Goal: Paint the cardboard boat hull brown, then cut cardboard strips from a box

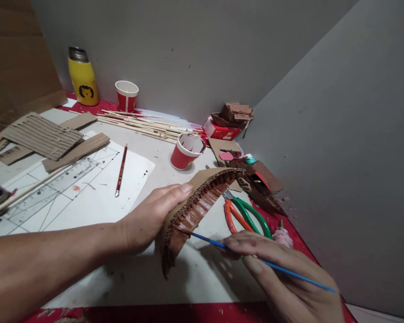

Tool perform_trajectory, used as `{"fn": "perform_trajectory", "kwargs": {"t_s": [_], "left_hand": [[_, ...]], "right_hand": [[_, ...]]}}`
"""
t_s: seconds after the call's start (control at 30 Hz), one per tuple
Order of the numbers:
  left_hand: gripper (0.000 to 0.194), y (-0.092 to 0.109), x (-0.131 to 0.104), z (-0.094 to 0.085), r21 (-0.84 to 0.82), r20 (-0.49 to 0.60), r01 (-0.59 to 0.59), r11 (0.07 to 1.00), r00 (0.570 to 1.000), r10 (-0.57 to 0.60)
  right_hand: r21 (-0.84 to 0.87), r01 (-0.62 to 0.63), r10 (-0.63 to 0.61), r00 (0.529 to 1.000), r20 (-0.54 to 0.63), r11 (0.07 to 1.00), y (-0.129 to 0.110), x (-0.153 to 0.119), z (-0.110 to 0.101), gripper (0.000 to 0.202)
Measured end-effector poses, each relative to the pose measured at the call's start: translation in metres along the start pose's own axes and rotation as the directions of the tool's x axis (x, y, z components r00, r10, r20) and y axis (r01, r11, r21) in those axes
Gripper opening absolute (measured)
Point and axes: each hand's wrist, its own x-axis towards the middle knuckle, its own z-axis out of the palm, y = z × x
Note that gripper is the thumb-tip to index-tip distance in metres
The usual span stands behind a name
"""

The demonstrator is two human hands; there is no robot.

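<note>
My left hand (pixel 151 215) grips a curved piece of corrugated cardboard (pixel 202 206) by its upper edge, thumb on top, the other fingers hidden behind it. The inner ribbed face is coated in wet-looking brown paint, while the outer face is bare tan. In my right hand (pixel 272 264) is a thin blue paintbrush (pixel 208 240), pinched between thumb and fingers. Its tip touches the brown ribs near the piece's lower end. Behind the cardboard stands a red paper cup (pixel 185 152) with brown paint smears inside its rim.
Scissors (pixel 245 215) with orange and green handles lie right of the cardboard. A pencil (pixel 121 170), a clear ruler (pixel 54 188) and cardboard strips (pixel 43 134) rest at left on paper. Behind are wooden sticks (pixel 148 125), another cup (pixel 126 96) and a yellow bottle (pixel 83 78). Grey walls close the back and right.
</note>
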Motion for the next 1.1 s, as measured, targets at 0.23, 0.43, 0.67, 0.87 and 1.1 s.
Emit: {"fn": "perform_trajectory", "kwargs": {"t_s": [0.23, 0.43, 0.67, 0.87, 1.1], "left_hand": [[0.038, -0.001, 0.001, -0.002, 0.015, -0.002, -0.003, 1.0, 1.0, 0.004], [0.039, -0.003, 0.002, -0.003, 0.018, 0.04, -0.019, 1.0, 0.999, 0.018], [0.04, -0.006, 0.002, -0.005, -0.026, 0.06, 0.005, 1.0, 0.998, -0.004], [0.038, -0.005, 0.002, -0.005, -0.074, 0.058, 0.042, 0.996, 0.998, -0.038], [0.037, -0.004, 0.002, -0.003, -0.085, 0.014, 0.048, 0.995, 0.999, -0.047]], "right_hand": [[-0.034, 0.009, -0.011, 0.999, -0.038, 0.999, 0.004, -0.004, 0.001, 0.04], [-0.139, -0.215, 0.158, 0.929, -0.335, 0.967, -0.003, -0.01, 0.001, 0.028], [-0.22, -0.412, 0.195, 0.752, -0.629, 0.884, -0.014, -0.01, 0.01, 0.013], [-0.283, -0.42, 0.191, 0.787, -0.587, 0.862, -0.022, -0.008, 0.011, 0.015], [-0.343, -0.19, 0.074, 0.944, -0.323, 0.92, -0.003, -0.011, 0.004, 0.027]]}}
